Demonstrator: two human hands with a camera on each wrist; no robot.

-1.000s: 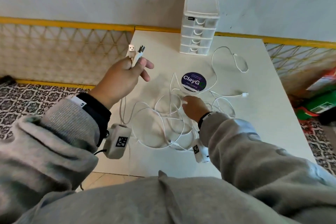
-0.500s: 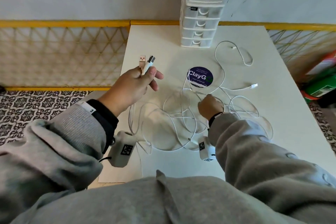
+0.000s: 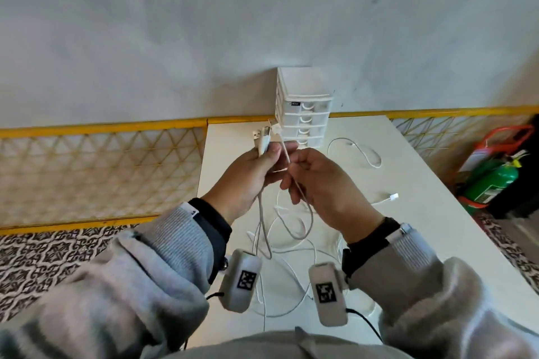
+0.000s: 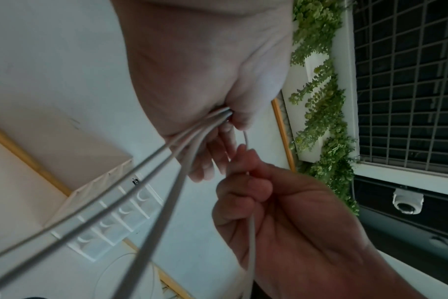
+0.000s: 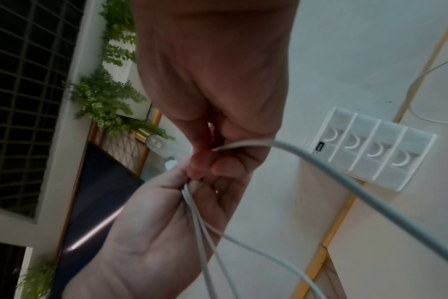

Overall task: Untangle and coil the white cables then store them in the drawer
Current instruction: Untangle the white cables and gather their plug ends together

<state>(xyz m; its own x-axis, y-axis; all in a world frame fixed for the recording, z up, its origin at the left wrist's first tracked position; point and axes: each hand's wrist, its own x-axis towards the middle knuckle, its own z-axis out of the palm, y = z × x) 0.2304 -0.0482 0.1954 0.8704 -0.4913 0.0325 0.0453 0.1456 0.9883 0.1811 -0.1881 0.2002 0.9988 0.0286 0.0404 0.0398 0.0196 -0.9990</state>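
My left hand (image 3: pixel 267 156) is raised over the white table (image 3: pixel 423 227) and grips the USB plug ends (image 3: pixel 262 137) of white cables; their strands (image 4: pixel 166 153) run out of the fist. My right hand (image 3: pixel 294 175) is right beside it, fingers curled round another white cable (image 3: pixel 287 156) whose plug end (image 3: pixel 275 128) sticks up. The rest of the cables hang down into a tangle (image 3: pixel 291 230) on the table, partly hidden by my hands. A loose loop (image 3: pixel 370 154) and a small plug (image 3: pixel 393 196) lie to the right. The white drawer unit (image 3: pixel 303 116) stands at the back, its drawers closed.
A yellow lattice railing (image 3: pixel 102 166) runs behind and left of the table. A green cylinder (image 3: pixel 495 181) stands on the floor at the right. Patterned floor (image 3: pixel 52 253) lies left of the table's edge.
My right hand has left the tangle on the table and risen with a cable end to meet the left hand. The left hand keeps its plugs. The head view has tilted upward.
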